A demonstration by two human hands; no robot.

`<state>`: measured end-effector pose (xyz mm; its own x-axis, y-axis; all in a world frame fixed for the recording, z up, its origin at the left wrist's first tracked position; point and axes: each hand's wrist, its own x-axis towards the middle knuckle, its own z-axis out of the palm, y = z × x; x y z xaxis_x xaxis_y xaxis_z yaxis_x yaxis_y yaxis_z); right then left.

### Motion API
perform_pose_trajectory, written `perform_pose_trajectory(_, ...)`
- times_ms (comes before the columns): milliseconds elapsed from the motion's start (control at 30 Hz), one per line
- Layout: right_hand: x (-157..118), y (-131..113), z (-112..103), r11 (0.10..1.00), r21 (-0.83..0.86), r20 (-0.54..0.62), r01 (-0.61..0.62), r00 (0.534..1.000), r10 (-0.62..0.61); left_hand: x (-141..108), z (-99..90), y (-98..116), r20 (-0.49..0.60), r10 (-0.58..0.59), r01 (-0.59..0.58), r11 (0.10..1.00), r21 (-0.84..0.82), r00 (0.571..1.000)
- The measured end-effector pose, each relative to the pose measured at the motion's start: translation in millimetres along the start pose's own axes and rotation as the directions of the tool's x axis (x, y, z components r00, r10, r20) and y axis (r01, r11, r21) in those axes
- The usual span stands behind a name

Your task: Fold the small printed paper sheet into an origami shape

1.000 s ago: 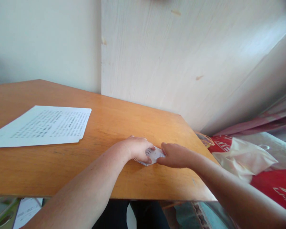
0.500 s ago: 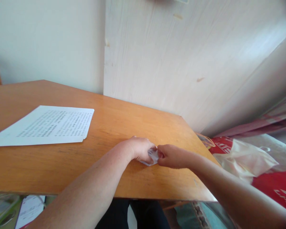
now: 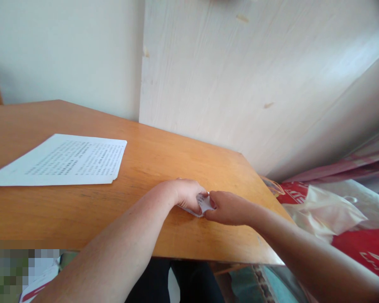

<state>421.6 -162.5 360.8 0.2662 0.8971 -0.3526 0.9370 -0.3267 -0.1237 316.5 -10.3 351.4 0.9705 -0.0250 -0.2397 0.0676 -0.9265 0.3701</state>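
Observation:
A small piece of folded printed paper (image 3: 204, 203) lies on the wooden table in front of me, mostly covered by my hands. My left hand (image 3: 189, 195) is closed over its left part, thumb on the near side and fingers on the far side. At the right end, the thumb and fingers of my right hand (image 3: 228, 207) hold the paper's edge, their tips close to my left hand. Dark print shows on the bit of paper between the two hands. How many folds it has is hidden.
A stack of printed sheets (image 3: 72, 160) lies on the left of the wooden table (image 3: 164, 155). Pale wall panels rise behind it. Right of the table are a cream plastic bag (image 3: 328, 212) and red bags (image 3: 363, 248). Papers sit below the table edge at lower left.
My right thumb has moved apart from the curled fingers and shifted slightly left along the paper's near edge. My left hand stays on the paper. The view has tilted slightly.

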Motion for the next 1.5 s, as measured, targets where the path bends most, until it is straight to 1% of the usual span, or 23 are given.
perform_pose_trajectory(233, -1.1, -6.9, -1.5, 0.999, -0.03, 0.007, -0.037, 0.999, 0.037, 3.8, 2.2, -8.3, 0.012, 0.06, -0.059, 0.998, -0.026, 0.998)
perform_pose_trajectory(367, -0.8, -9.9, -2.5, 0.998, -0.048, 0.007, -0.049, 0.999, 0.049, 4.7, 1.9, -8.8, 0.019, 0.06, -0.06, 0.998, -0.035, 0.998)
perform_pose_trajectory(667, -3.2, -12.9, -0.8, 0.996, -0.082, -0.046, -0.045, 0.998, 0.041, 3.0, 1.1, -6.5, 0.014, 0.051, -0.051, 0.998, -0.046, 0.999)
perform_pose_trajectory(767, -2.4, -10.4, -2.3, 0.998, -0.061, -0.046, -0.024, 0.999, 0.022, 3.5, 1.6, -7.2, 0.012, 0.053, -0.053, 0.997, -0.049, 0.999)
perform_pose_trajectory(867, -0.3, -2.0, -5.0, 1.0, 0.001, 0.035, 0.029, 0.999, -0.029, 3.2, 1.4, -7.4, 0.01, 0.047, -0.047, 0.998, -0.042, 0.999)
perform_pose_trajectory(933, 1.0, 4.2, -6.0, 0.998, 0.045, 0.068, 0.032, 0.997, -0.035, 2.6, 1.1, -7.1, 0.008, 0.041, -0.04, 0.998, -0.044, 0.999)
perform_pose_trajectory(1067, 2.3, 8.9, -4.2, 0.997, 0.08, 0.054, 0.019, 0.998, -0.024, 1.0, 0.7, -6.2, 0.001, 0.024, -0.024, 0.999, -0.031, 1.0)
perform_pose_trajectory(1167, 2.7, 5.7, -1.1, 0.999, 0.045, 0.053, 0.004, 0.999, -0.006, 0.6, 0.4, -6.3, 0.014, 0.03, -0.03, 0.999, -0.013, 0.999)
perform_pose_trajectory(1300, 3.2, 1.9, 1.9, 1.0, 0.018, 0.012, -0.022, 1.0, 0.022, 1.0, 1.3, -6.7, 0.011, 0.02, -0.02, 1.0, -0.009, 1.0)
perform_pose_trajectory(1500, 4.5, 5.5, 0.2, 0.996, 0.079, 0.027, -0.028, 0.999, 0.026, 1.5, 5.1, -5.9, -0.014, 0.002, -0.002, 1.0, -0.009, 1.0)
